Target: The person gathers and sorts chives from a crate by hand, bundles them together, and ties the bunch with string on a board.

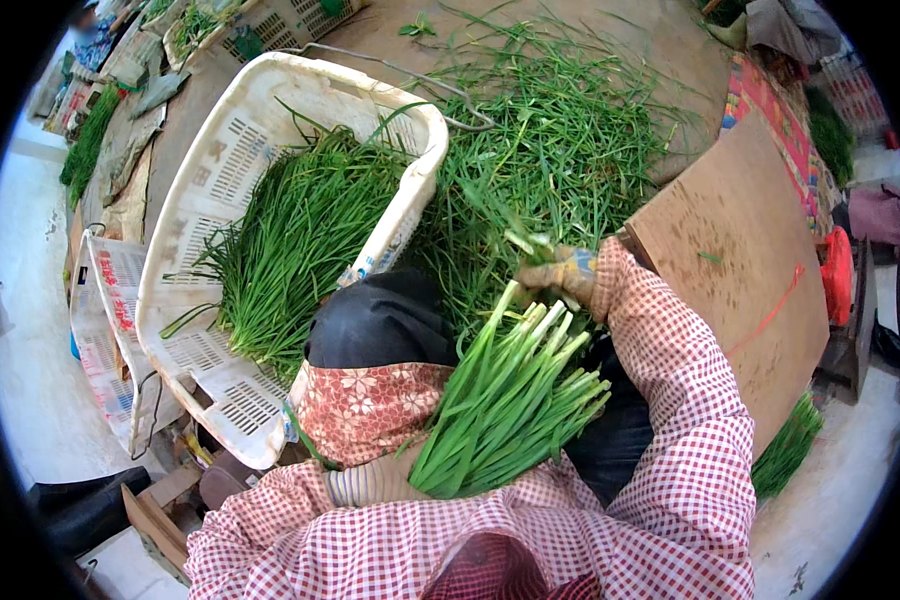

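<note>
A bunch of garlic chives [502,412] lies across my lap, its pale stalk ends pointing up and to the right. My left hand [390,474], in a striped glove, is closed around the leafy lower end; most of its fingers are hidden beneath the leaves. Just beyond the stalk ends, my right hand [559,274] wears a stained work glove. Loose chive bits [526,241], blurred by motion, are in its curled fingers. Past it spreads a heap of loose chive leaves and trimmings [562,127] on the ground.
A white plastic basket [195,150] with a wire handle leans beside my left knee, holding more chives [315,217]. To the right is a brown board [727,277] with a red string. Another crate [105,330] stands at left. A person [94,37] is at far upper left.
</note>
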Demonstrator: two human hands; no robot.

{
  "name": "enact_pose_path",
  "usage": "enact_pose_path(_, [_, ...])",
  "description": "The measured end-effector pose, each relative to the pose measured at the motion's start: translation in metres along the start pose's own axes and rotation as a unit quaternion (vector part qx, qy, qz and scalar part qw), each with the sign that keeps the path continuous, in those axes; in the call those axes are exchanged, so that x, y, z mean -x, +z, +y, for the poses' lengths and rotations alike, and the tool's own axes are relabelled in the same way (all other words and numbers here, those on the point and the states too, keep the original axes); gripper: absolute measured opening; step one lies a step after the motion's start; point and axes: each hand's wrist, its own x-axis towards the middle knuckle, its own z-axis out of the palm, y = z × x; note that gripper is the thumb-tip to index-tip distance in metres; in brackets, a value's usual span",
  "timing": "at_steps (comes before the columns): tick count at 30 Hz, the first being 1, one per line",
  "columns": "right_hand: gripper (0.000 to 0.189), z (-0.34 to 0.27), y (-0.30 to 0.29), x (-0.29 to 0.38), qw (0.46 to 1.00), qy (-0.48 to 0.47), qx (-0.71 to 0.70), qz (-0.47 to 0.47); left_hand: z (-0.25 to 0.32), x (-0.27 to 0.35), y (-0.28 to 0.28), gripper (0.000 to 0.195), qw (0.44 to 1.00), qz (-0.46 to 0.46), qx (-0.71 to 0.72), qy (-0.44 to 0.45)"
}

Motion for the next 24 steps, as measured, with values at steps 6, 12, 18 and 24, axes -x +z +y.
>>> enact_pose_path(6, [0.044,0.009,0.020,0.036,0.972,-0.075,-0.097,-0.201,0.021,-0.002,-0.007,0.056,1.000,-0.026,-0.010,-0.003])
enact_pose_path(12, [0.037,0.006,0.041,0.052,0.984,-0.143,-0.086,-0.055,0.046,-0.005,-0.007,0.060,0.996,-0.074,-0.046,-0.008])
enact_pose_path(18, [0.035,-0.007,0.041,0.069,0.922,-0.261,-0.261,0.120,0.055,0.004,0.002,0.063,0.997,-0.050,0.025,-0.053])
enact_pose_path(24, [0.026,0.008,-0.003,0.152,0.838,-0.367,-0.317,0.250,0.049,0.040,0.020,0.083,0.870,0.102,0.462,-0.138])
